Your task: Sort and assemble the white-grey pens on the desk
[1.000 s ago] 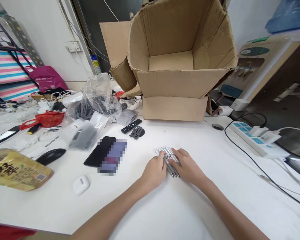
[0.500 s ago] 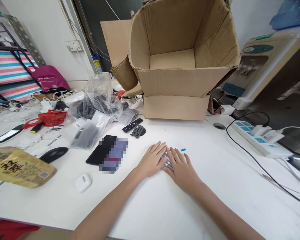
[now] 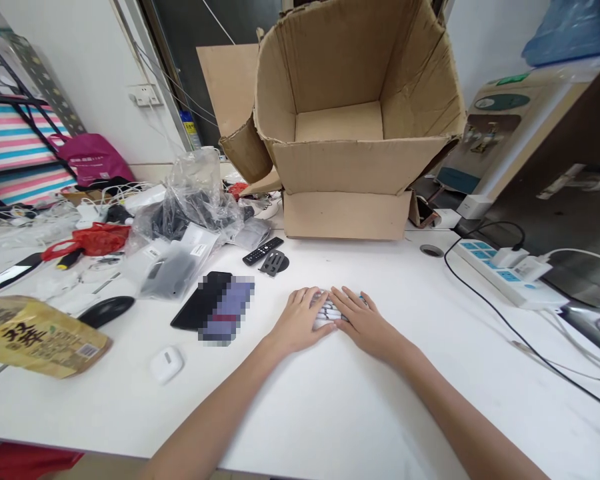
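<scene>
In the middle of the white table (image 3: 300, 400), both of my hands rest palm down over several small white pieces (image 3: 327, 310) with dark gaps between them. My left hand (image 3: 297, 320) covers their left side, its fingers stretched forward and its thumb pointing inward. Over the right side lies my right hand (image 3: 363, 317), fingers extended and slightly apart. The two hands nearly meet at the thumbs. Much of the pieces is hidden under the palms and fingers, so their exact kind cannot be made out. A bit of blue shows by the right fingers.
A large cardboard box (image 3: 345, 213) stands behind the hands. To the left are a phone-like device (image 3: 200, 310), a white earbud case (image 3: 167, 365), a remote control (image 3: 263, 251), plastic-bagged items (image 3: 180, 267) and a yellow pouch (image 3: 45, 337). A power strip (image 3: 505, 273) lies right.
My hands have spread a little apart at the fingers, showing more of the white pieces between them. The blue bit, earlier in plain view, is now mostly covered by my right hand.
</scene>
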Demonstrator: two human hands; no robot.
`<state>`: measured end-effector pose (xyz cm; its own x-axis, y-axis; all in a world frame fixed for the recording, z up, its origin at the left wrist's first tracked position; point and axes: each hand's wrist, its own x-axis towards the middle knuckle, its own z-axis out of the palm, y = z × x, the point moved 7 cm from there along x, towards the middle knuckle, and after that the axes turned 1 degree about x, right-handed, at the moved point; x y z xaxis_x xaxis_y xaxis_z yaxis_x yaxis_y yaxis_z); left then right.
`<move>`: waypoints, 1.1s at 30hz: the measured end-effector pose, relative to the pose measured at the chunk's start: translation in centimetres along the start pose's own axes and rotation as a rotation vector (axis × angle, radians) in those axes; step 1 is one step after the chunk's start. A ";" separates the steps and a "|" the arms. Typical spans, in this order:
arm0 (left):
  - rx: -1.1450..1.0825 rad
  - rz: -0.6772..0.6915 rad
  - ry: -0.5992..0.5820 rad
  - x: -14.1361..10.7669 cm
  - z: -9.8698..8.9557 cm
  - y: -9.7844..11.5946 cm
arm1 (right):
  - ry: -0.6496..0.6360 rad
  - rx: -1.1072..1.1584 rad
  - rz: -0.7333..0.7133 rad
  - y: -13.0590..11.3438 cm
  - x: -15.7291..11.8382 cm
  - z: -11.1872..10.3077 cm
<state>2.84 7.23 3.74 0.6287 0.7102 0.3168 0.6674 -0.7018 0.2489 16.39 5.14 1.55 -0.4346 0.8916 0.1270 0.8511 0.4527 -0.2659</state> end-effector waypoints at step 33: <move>-0.347 -0.249 0.204 0.6 -1.3 -2.2 | 0.332 0.416 0.230 2.8 -0.2 -3.6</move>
<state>1.24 9.13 4.58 0.3523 0.8583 0.3731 0.5934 -0.5131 0.6201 19.91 6.29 4.25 -0.0797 0.9516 0.2968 0.6960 0.2663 -0.6668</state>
